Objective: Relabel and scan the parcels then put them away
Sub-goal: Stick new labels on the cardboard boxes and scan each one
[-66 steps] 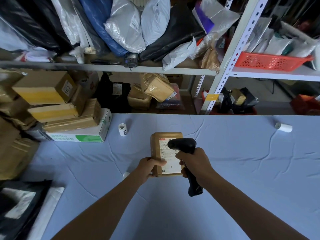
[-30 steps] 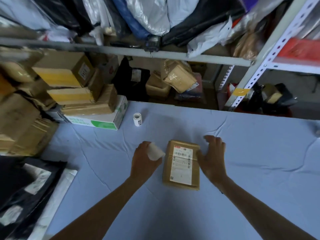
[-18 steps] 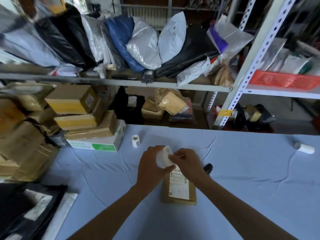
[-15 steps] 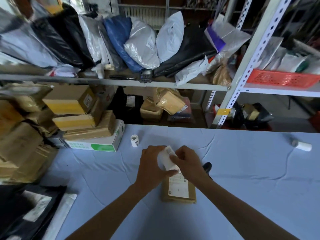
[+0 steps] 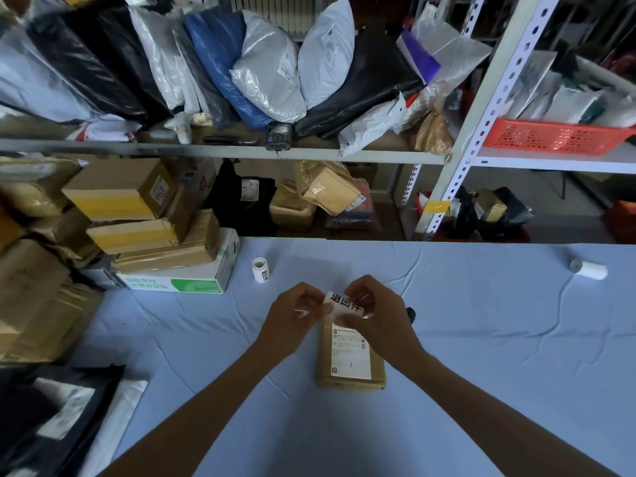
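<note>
A small brown parcel (image 5: pixel 351 368) with a white shipping label lies flat on the blue table cloth (image 5: pixel 481 339) in front of me. Just above its far end, my left hand (image 5: pixel 292 316) holds a white label roll, mostly hidden in its fingers. My right hand (image 5: pixel 375 315) pinches a white label (image 5: pixel 346 304) with black printed characters, stretched between both hands. The black scanner (image 5: pixel 410 313) lies on the cloth behind my right hand, mostly hidden.
A second label roll (image 5: pixel 260 269) stands on the cloth at the back left; another roll (image 5: pixel 589 269) lies far right. Stacked cardboard boxes (image 5: pixel 137 215) crowd the left edge. Black and white mailers (image 5: pixel 51 414) lie at the near left. Shelves with bags stand behind.
The scanner was put down and the parcel laid flat. My left hand picked up the label roll. Both hands met above the parcel and a printed label has been pulled out.
</note>
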{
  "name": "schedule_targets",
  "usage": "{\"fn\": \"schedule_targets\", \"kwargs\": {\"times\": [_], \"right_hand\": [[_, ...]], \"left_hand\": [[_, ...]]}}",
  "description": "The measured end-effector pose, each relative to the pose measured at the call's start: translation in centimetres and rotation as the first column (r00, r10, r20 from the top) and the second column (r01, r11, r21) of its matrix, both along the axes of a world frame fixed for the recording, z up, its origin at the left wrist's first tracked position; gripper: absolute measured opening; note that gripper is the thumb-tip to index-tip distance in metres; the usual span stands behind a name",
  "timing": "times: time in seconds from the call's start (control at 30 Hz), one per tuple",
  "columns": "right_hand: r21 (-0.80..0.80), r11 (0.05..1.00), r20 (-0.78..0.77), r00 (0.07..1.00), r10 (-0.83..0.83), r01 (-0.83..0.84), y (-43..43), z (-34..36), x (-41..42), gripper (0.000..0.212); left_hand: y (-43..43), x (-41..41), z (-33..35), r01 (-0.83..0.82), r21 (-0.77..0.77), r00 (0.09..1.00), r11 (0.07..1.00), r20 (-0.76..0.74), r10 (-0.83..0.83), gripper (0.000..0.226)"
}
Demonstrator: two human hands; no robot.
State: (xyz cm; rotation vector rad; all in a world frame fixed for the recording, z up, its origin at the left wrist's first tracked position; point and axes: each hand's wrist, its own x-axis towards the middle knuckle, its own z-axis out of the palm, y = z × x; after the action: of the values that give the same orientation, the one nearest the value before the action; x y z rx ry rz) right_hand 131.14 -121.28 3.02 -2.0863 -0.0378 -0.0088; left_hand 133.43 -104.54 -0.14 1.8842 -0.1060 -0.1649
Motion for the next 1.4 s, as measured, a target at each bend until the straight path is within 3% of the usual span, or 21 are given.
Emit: {"fn": "schedule_targets", "kwargs": {"times": [0.17,0.3,0.43,0.67,0.9,1.17,1.23,1.3,1.4], "right_hand": [[-0.129,0.987,0.089,0.990,0.110,-0.098,-0.1,-0.2,0.2,0.009],[-0.276,0.951,0.117,0.978,0.174,-0.136,-0.3,0.2,0.5,0.017],[-0.314,0.930,0.121,0.964,0.237,-0.189,-0.4,1.1,1.0,0.017],[-0.525,0.784,0.077,0.899,0.431,-0.330,-0.4,1.9,1.2,0.025],[-0.308,0.870,-0.042,0.919,0.392,-0.385,-0.6,2.2,2.2,0.017],[-0.036,0.940,-0.142,0.933,0.332,-0.340,-1.0,1.5,2.2,0.019],[-0.045,0.948,-0.132,0.942,0.308,-0.316,-1.0,1.5,2.1,0.014],[-0.171,0.926,-0.067,0.942,0.328,-0.335,-0.8,1.6,1.8,0.006],[-0.224,0.901,-0.035,0.927,0.374,-0.372,-0.5,1.8,1.4,0.014]], "left_hand": [[0.0,-0.2,0.9,-0.042,-0.136,0.997,0.990,-0.066,0.033,0.014],[0.4,-0.3,0.8,-0.053,-0.023,0.999,0.998,0.003,0.053,0.011],[0.7,-0.3,1.4,-0.051,0.002,0.998,0.999,0.029,0.051,0.014],[1.3,-0.3,1.6,-0.025,0.078,0.991,0.997,0.130,0.014,0.018],[1.7,-0.3,1.9,0.041,0.079,0.987,0.996,0.150,-0.052,0.013],[1.8,-0.6,1.7,0.063,0.034,0.997,0.997,0.041,-0.064,0.021],[1.8,-0.8,1.7,0.048,0.015,0.998,0.999,0.026,-0.048,0.020],[1.6,-0.9,1.6,0.033,0.020,0.998,0.999,0.048,-0.034,0.016],[1.4,-1.1,1.9,0.015,-0.008,0.999,1.000,0.030,-0.014,0.014]]}}
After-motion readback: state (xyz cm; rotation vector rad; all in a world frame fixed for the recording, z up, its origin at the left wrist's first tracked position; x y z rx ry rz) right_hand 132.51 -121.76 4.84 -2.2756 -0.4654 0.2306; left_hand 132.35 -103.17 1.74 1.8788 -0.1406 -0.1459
